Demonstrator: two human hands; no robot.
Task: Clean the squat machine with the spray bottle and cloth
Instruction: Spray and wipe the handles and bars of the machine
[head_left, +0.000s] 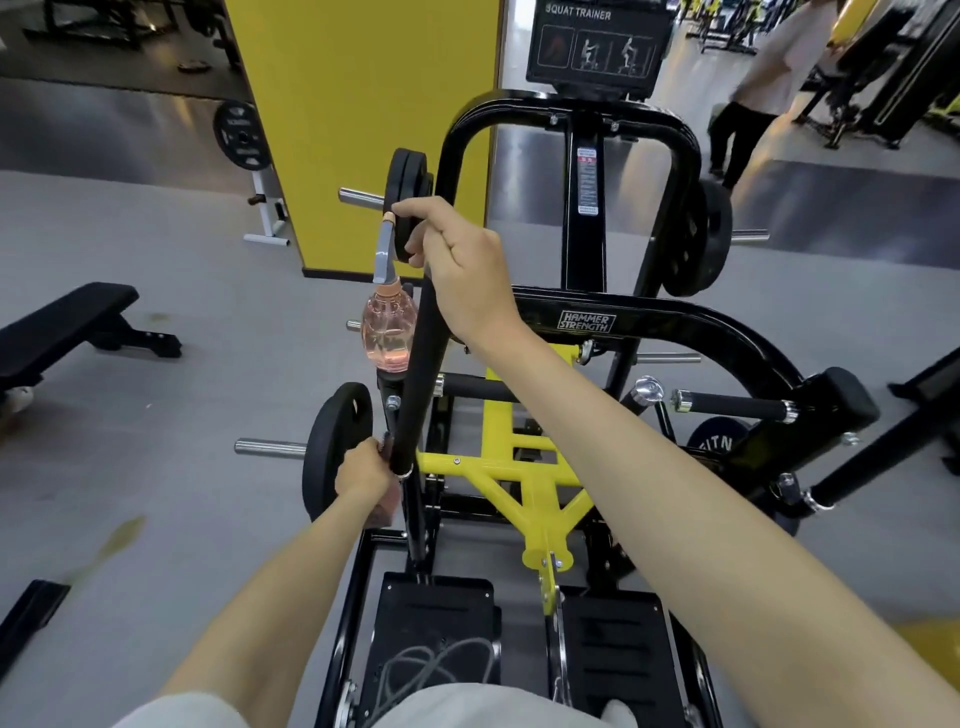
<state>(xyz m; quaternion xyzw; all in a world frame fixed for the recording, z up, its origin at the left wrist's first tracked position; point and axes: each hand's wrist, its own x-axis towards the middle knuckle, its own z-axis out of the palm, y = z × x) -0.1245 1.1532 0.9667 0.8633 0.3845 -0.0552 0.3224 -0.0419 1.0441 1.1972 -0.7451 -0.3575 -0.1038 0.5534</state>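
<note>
Your right hand (457, 254) was curled round the grey trigger head of the clear pink plastic spray bottle (389, 327), which hung just beside the long black foam-padded handle bar (415, 374) of the black-and-yellow steel squat machine (587, 322). Your left hand (363, 467) clamped a small pinkish cloth (387, 506) against the bar's lower end. Likely the wiping step: wrap the cloth fully round the foam, draw it along the whole length, and hold the bottle clear of the stroke.

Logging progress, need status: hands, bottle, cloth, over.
Right hand grips spray bottle beside padded handle bar. Left hand holds cloth at bar's lower end. Nothing in the way.
</note>
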